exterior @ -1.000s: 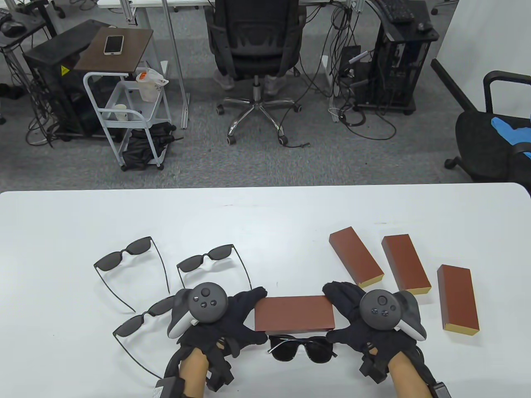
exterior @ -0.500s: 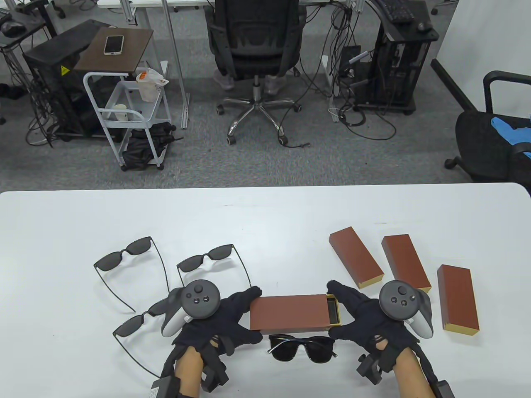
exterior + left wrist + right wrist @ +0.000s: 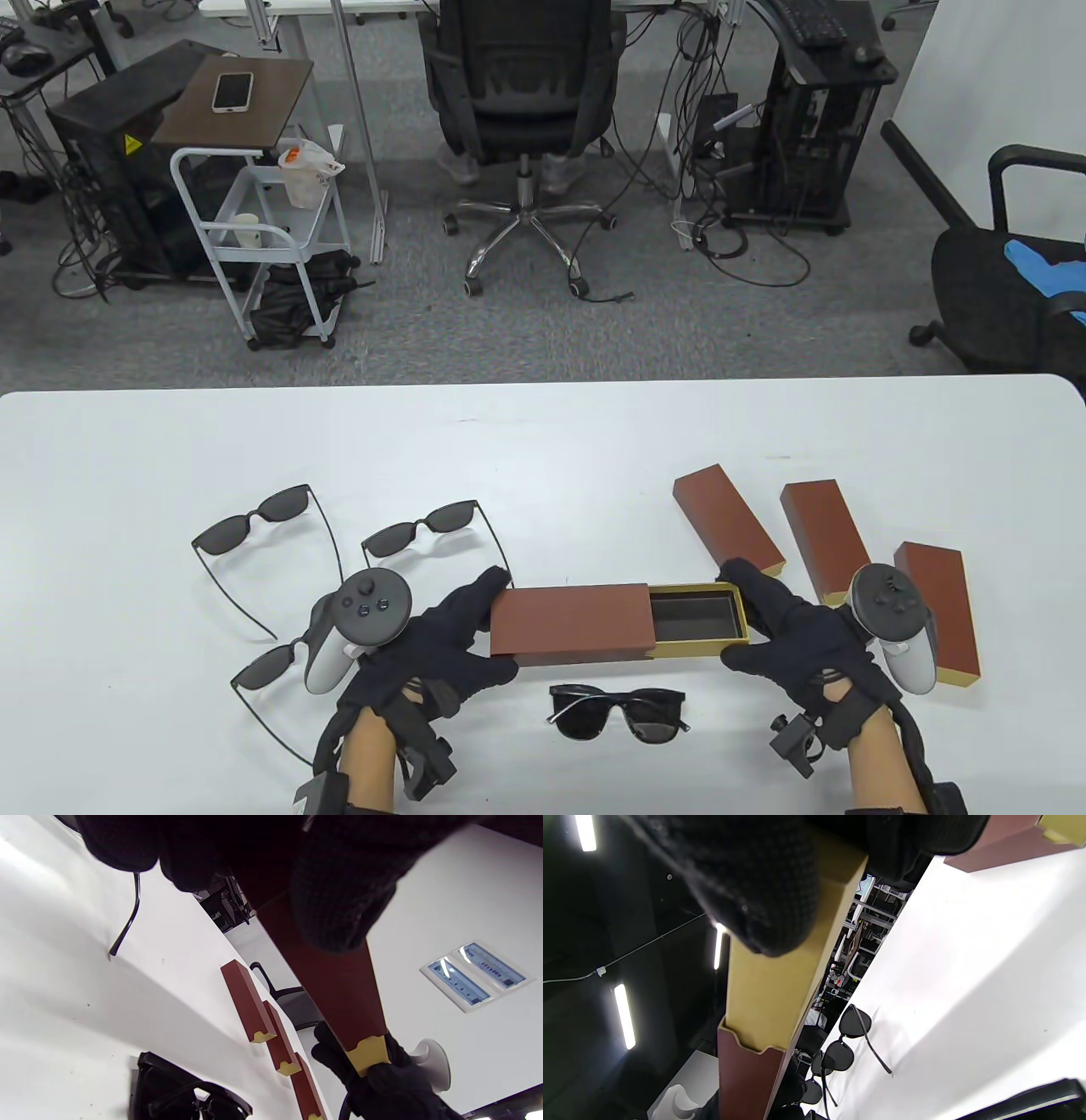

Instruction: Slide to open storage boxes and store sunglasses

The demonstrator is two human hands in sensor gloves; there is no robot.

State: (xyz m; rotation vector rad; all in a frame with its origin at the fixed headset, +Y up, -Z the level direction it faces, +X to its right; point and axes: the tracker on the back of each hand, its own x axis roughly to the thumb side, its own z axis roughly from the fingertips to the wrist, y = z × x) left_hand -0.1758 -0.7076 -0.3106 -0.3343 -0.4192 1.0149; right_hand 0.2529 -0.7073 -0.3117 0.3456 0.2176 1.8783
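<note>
A brown storage box sleeve (image 3: 573, 621) is held just above the table's front middle, with its gold inner drawer (image 3: 697, 618) slid partly out to the right, showing a dark lining. My left hand (image 3: 462, 632) grips the sleeve's left end. My right hand (image 3: 755, 624) grips the drawer's right end. The sleeve (image 3: 339, 984) and drawer tip (image 3: 369, 1054) show in the left wrist view, the drawer (image 3: 780, 976) in the right wrist view. Folded black sunglasses (image 3: 618, 711) lie just in front of the box.
Three closed brown boxes (image 3: 728, 526) (image 3: 830, 539) (image 3: 937, 607) lie to the right. Three open thin-framed sunglasses (image 3: 254, 522) (image 3: 424, 526) (image 3: 271, 662) lie to the left, one partly under my left hand. The table's far half is bare white surface (image 3: 543, 441).
The box was closed a second ago. My right hand has moved right pulling the gold drawer out, and my left hand has drawn the sleeve slightly left.
</note>
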